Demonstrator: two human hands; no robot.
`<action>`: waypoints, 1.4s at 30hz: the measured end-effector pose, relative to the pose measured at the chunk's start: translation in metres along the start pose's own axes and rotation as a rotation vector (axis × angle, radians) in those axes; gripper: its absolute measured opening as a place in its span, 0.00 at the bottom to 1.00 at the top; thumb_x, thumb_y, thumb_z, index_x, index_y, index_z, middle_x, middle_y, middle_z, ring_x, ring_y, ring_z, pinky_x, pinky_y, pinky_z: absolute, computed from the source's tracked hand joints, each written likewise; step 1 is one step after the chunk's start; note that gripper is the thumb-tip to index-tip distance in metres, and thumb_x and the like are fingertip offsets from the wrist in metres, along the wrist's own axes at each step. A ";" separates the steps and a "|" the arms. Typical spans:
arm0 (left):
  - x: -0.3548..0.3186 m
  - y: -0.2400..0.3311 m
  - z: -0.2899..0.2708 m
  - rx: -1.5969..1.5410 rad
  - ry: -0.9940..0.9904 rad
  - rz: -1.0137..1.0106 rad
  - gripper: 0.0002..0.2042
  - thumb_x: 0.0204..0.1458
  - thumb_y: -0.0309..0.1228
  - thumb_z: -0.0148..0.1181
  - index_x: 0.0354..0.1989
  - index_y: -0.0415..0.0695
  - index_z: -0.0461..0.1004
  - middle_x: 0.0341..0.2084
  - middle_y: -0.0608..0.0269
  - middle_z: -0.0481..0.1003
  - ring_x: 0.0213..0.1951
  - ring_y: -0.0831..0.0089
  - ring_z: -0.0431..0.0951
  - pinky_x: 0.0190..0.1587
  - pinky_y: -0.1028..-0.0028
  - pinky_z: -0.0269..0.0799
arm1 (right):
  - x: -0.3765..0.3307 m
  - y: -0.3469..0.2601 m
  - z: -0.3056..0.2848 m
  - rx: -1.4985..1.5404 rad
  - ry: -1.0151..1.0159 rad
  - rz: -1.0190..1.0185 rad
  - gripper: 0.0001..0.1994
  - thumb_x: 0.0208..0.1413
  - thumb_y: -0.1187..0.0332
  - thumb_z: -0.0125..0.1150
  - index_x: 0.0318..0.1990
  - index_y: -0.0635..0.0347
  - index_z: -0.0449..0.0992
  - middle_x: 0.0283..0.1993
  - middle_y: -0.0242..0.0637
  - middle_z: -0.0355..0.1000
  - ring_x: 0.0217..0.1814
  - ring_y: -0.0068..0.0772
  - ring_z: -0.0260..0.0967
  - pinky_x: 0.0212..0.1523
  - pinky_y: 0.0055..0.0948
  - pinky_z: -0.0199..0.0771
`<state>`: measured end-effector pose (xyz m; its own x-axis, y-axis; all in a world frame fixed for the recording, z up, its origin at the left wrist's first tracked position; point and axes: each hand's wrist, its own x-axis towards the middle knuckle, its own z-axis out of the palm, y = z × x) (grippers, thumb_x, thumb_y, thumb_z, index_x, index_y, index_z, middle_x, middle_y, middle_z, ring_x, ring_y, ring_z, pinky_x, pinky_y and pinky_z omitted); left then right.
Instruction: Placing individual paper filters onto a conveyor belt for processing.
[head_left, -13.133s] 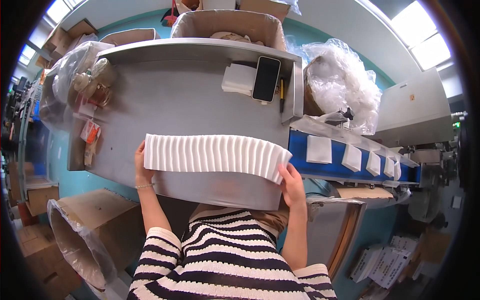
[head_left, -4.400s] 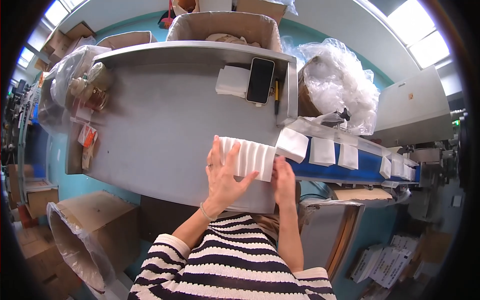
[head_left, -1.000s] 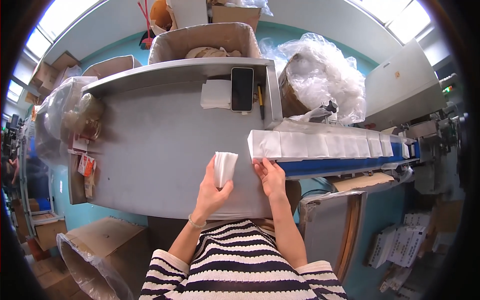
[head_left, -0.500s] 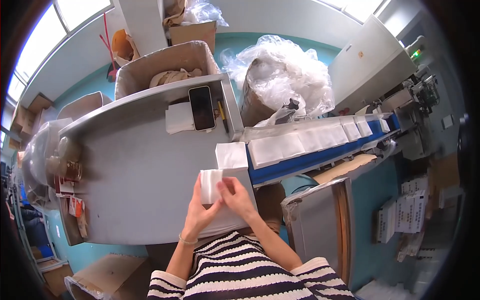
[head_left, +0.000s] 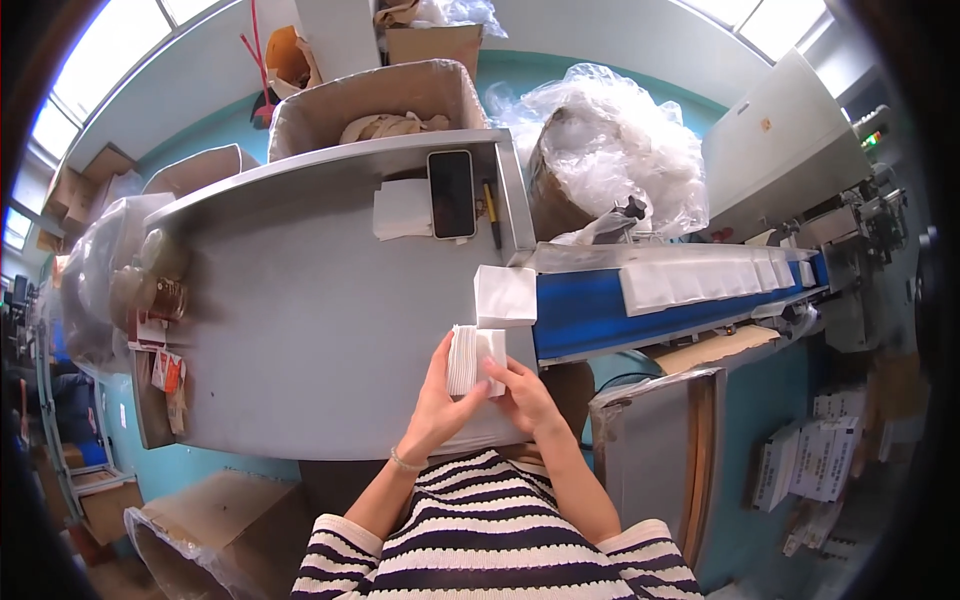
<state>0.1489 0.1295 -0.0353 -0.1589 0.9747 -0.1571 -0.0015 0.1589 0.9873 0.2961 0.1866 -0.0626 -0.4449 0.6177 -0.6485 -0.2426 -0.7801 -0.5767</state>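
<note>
A stack of white folded paper napkins [head_left: 464, 362] is between my two hands, over the near right part of the grey metal table. My left hand [head_left: 438, 400] wraps its left side and lower edge. My right hand [head_left: 524, 395] grips its right side, with the thumb on the front of the stack. The layered edges show on the left; a smooth white face shows on the right. Just beyond, at the table's right edge, rests another white napkin stack [head_left: 505, 296], close to or touching the held one; I cannot tell which.
On the right runs a blue conveyor belt [head_left: 580, 308] carrying a row of white napkin stacks [head_left: 700, 283]. A phone [head_left: 451, 195], white napkins [head_left: 402, 209] and a yellow-black pen [head_left: 492, 214] lie at the table's far right. Cardboard boxes [head_left: 375, 100] and a plastic-filled bin [head_left: 620, 150] stand behind.
The held stack has turned to show its layered edges and is nearer the resting stack. The row on the belt has moved away from the table, baring more blue. The whole view has shifted.
</note>
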 end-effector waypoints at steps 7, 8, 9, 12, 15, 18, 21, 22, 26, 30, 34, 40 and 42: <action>0.032 0.002 -0.038 0.828 0.435 0.457 0.28 0.47 0.18 0.55 0.60 0.53 0.68 0.57 0.54 0.66 0.62 0.53 0.60 0.62 0.60 0.53 | -0.016 -0.049 -0.032 0.161 0.390 -0.597 0.12 0.58 0.71 0.56 0.48 0.62 0.71 0.44 0.33 0.72 0.43 0.24 0.72 0.41 0.22 0.74; 0.044 0.002 -0.048 0.982 0.470 0.518 0.29 0.45 0.17 0.55 0.58 0.55 0.69 0.58 0.55 0.65 0.63 0.54 0.59 0.63 0.60 0.51 | -0.017 -0.063 -0.038 0.242 0.440 -0.670 0.11 0.58 0.69 0.57 0.48 0.61 0.71 0.44 0.34 0.72 0.41 0.24 0.71 0.39 0.22 0.73; 0.059 -0.007 -0.061 1.012 0.432 0.587 0.30 0.45 0.16 0.53 0.57 0.58 0.71 0.60 0.57 0.63 0.64 0.55 0.59 0.61 0.60 0.54 | -0.012 -0.072 -0.055 0.287 0.472 -0.677 0.12 0.59 0.67 0.57 0.47 0.61 0.71 0.43 0.33 0.72 0.40 0.24 0.71 0.38 0.22 0.72; 0.097 -0.049 -0.093 1.128 0.044 0.587 0.31 0.45 0.16 0.53 0.57 0.62 0.71 0.61 0.58 0.62 0.65 0.56 0.57 0.60 0.59 0.57 | 0.014 -0.081 -0.118 0.317 0.483 -0.448 0.13 0.61 0.64 0.55 0.48 0.61 0.70 0.46 0.36 0.71 0.48 0.31 0.69 0.45 0.33 0.70; 0.104 -0.048 -0.079 1.098 -0.057 0.623 0.31 0.44 0.16 0.53 0.58 0.62 0.70 0.62 0.58 0.61 0.65 0.55 0.57 0.61 0.58 0.58 | 0.021 -0.089 -0.159 0.470 0.535 -0.404 0.15 0.61 0.61 0.53 0.51 0.60 0.68 0.49 0.35 0.69 0.52 0.32 0.66 0.47 0.33 0.65; 0.105 -0.043 -0.064 1.101 -0.079 0.606 0.32 0.43 0.15 0.53 0.58 0.62 0.69 0.62 0.57 0.61 0.65 0.55 0.56 0.61 0.57 0.58 | 0.016 -0.111 -0.177 0.392 0.564 -0.446 0.16 0.58 0.62 0.57 0.48 0.62 0.68 0.49 0.36 0.69 0.52 0.34 0.65 0.46 0.33 0.66; 0.106 -0.045 -0.046 1.082 -0.094 0.625 0.33 0.43 0.15 0.52 0.58 0.61 0.69 0.62 0.57 0.60 0.66 0.54 0.55 0.61 0.57 0.58 | 0.024 -0.112 -0.192 -0.177 1.131 -0.521 0.16 0.52 0.67 0.61 0.46 0.62 0.68 0.47 0.39 0.69 0.50 0.39 0.66 0.47 0.36 0.67; 0.106 -0.047 -0.040 1.076 -0.098 0.638 0.33 0.43 0.15 0.52 0.58 0.61 0.69 0.62 0.57 0.60 0.66 0.54 0.55 0.61 0.57 0.58 | 0.020 -0.105 -0.194 -0.706 1.179 -0.765 0.18 0.48 0.69 0.62 0.46 0.63 0.66 0.46 0.42 0.69 0.49 0.43 0.67 0.48 0.39 0.66; 0.100 -0.042 -0.040 1.107 -0.121 0.604 0.32 0.44 0.16 0.51 0.58 0.61 0.69 0.62 0.56 0.60 0.66 0.54 0.55 0.62 0.57 0.57 | 0.021 -0.128 -0.121 -1.831 1.073 -0.521 0.23 0.41 0.68 0.65 0.46 0.64 0.67 0.47 0.47 0.69 0.52 0.46 0.68 0.52 0.42 0.67; 0.104 -0.040 -0.020 1.090 -0.138 0.608 0.31 0.45 0.16 0.51 0.59 0.62 0.68 0.62 0.56 0.60 0.66 0.53 0.55 0.62 0.56 0.57 | 0.047 -0.171 -0.188 -1.936 1.099 -0.329 0.22 0.42 0.65 0.68 0.44 0.65 0.69 0.45 0.49 0.72 0.49 0.46 0.72 0.51 0.38 0.73; 0.101 -0.042 -0.018 1.072 -0.164 0.614 0.31 0.46 0.17 0.51 0.60 0.63 0.68 0.61 0.54 0.60 0.65 0.51 0.56 0.61 0.54 0.58 | 0.048 -0.237 -0.207 -1.320 0.702 -0.088 0.19 0.49 0.59 0.62 0.36 0.71 0.76 0.29 0.47 0.75 0.26 0.38 0.77 0.28 0.35 0.79; 0.104 -0.035 0.021 1.034 -0.278 0.662 0.31 0.48 0.20 0.52 0.61 0.64 0.65 0.62 0.54 0.59 0.65 0.51 0.55 0.62 0.54 0.58 | 0.077 -0.228 -0.340 -1.470 1.125 -0.600 0.17 0.41 0.70 0.63 0.38 0.75 0.75 0.26 0.48 0.74 0.24 0.38 0.77 0.24 0.38 0.79; 0.109 -0.033 0.026 1.048 -0.258 0.661 0.31 0.48 0.20 0.52 0.62 0.64 0.64 0.62 0.54 0.59 0.65 0.51 0.55 0.62 0.54 0.58 | 0.080 -0.257 -0.341 -1.612 1.208 -0.514 0.24 0.34 0.72 0.65 0.44 0.74 0.73 0.20 0.45 0.71 0.19 0.37 0.73 0.19 0.39 0.74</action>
<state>0.1573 0.2345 -0.0853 0.3663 0.8989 0.2404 0.8037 -0.4359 0.4051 0.6173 0.4700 -0.1358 0.2257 0.9647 0.1361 0.9662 -0.2038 -0.1576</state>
